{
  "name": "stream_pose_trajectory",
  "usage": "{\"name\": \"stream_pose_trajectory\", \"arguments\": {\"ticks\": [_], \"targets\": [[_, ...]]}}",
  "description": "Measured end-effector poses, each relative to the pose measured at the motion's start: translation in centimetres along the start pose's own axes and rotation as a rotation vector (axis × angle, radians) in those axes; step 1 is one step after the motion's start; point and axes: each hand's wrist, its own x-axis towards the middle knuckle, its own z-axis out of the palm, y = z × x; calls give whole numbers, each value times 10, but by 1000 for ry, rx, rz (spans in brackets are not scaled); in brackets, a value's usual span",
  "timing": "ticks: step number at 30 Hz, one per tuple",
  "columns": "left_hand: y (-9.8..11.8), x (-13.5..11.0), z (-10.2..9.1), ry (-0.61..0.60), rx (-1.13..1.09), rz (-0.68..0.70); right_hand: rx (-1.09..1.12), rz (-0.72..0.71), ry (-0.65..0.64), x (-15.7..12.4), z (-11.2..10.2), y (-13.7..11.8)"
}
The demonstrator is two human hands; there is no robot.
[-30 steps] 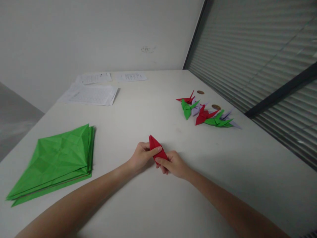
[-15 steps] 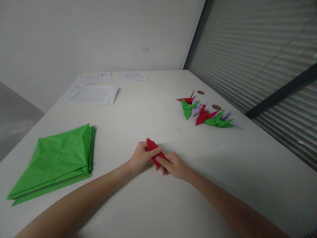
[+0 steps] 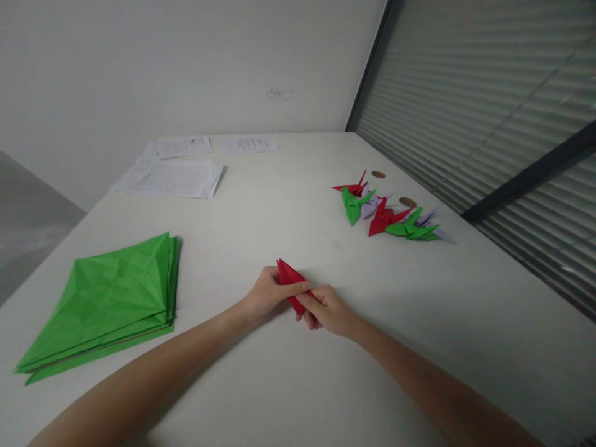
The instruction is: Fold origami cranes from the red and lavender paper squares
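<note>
White tabletop (image 3: 279, 205) in a room corner, plain wall (image 3: 186, 62) behind, slatted blinds (image 3: 465, 93) along the right. Far left, printed papers (image 3: 170, 179); near left, a stack of green sheets (image 3: 107, 298); off to the right, well apart from the hands, a cluster of paper birds (image 3: 386, 214) in red, green and lilac. At the middle, left hand (image 3: 267, 293) and right hand (image 3: 328, 310) together, forearms stretched forward, fingers and thumbs of both pinched on a folded red paper (image 3: 288, 276), point tilted up and away, low at the tabletop.

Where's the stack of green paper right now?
In the head view, the stack of green paper lies at the table's left, left of the left hand holding the red folded paper, nearer than the printed sheets.
</note>
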Motion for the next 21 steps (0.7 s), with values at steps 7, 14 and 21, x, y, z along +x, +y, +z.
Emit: {"name": "stream_pose_trajectory", "arguments": {"ticks": [7,14,21], "targets": [[4,1,1,22,-32,-6,3,-8,9,1,0,2],[5,-1,4,30,-100,-12,-13,1,15,1,1,-1],[9,1,0,-21,35,-5,-15,-23,26,0,2,-1]]}}
